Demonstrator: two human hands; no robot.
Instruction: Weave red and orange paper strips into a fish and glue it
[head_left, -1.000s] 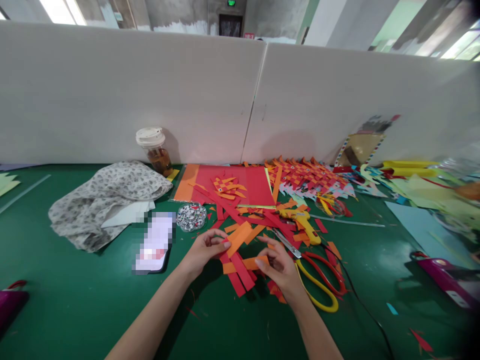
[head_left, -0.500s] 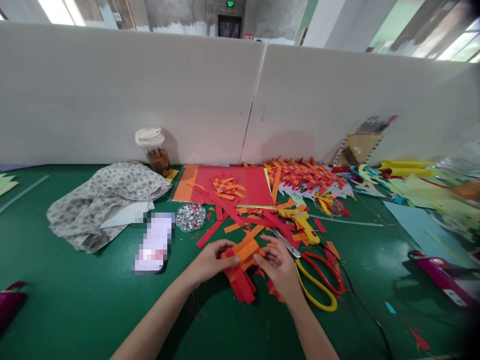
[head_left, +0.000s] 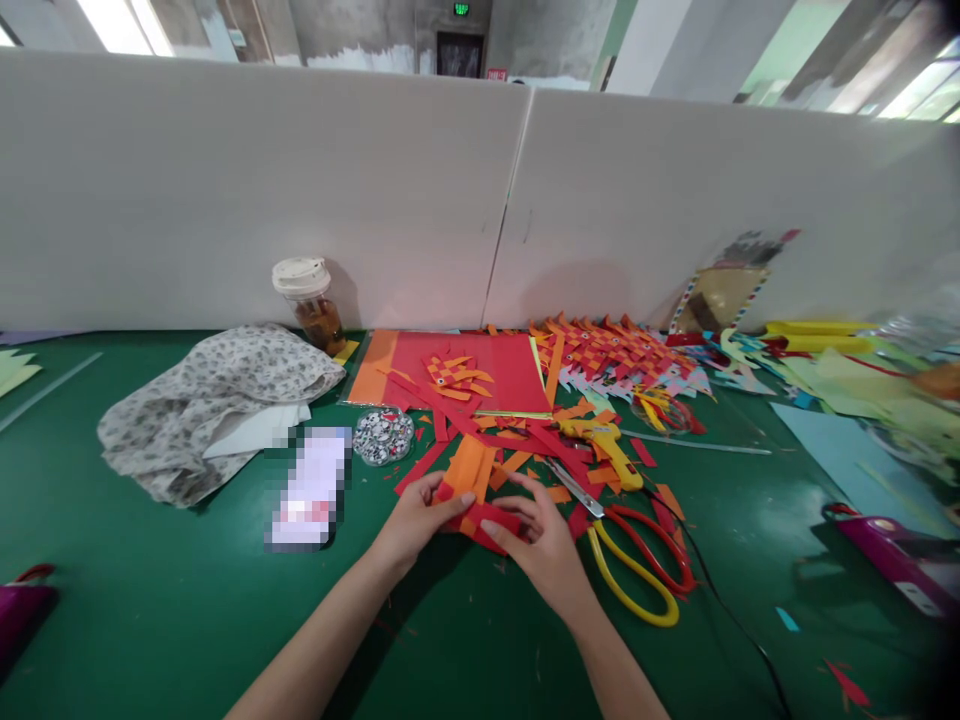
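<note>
Between my two hands is a piece woven from orange and red paper strips (head_left: pixel 471 470), held just above the green table. My left hand (head_left: pixel 417 520) pinches its left side, thumb on top. On the right side, my right hand (head_left: pixel 534 530) grips the red strips between thumb and fingers. The orange strips point away from me and the red ones run to the right. Loose red and orange paper strips (head_left: pixel 517 462) lie behind the piece. Scissors (head_left: pixel 630 550) with red and yellow handles rest open-bladed beside my right hand. A yellow glue gun (head_left: pixel 611 450) lies behind them.
A phone (head_left: pixel 311 488) and a container of googly eyes (head_left: pixel 383 436) are to the left. Behind stand a lidded cup (head_left: pixel 309 300) and a patterned cloth (head_left: pixel 217 400). Finished woven paper fish (head_left: pixel 615 350) are piled by the white partition (head_left: pixel 375 200). A black cord (head_left: pixel 727 610) runs at right.
The woven piece has been turned in my hands: its orange strips now point away, and the red ones lie sideways. My right hand has shifted its grip onto the red strips.
</note>
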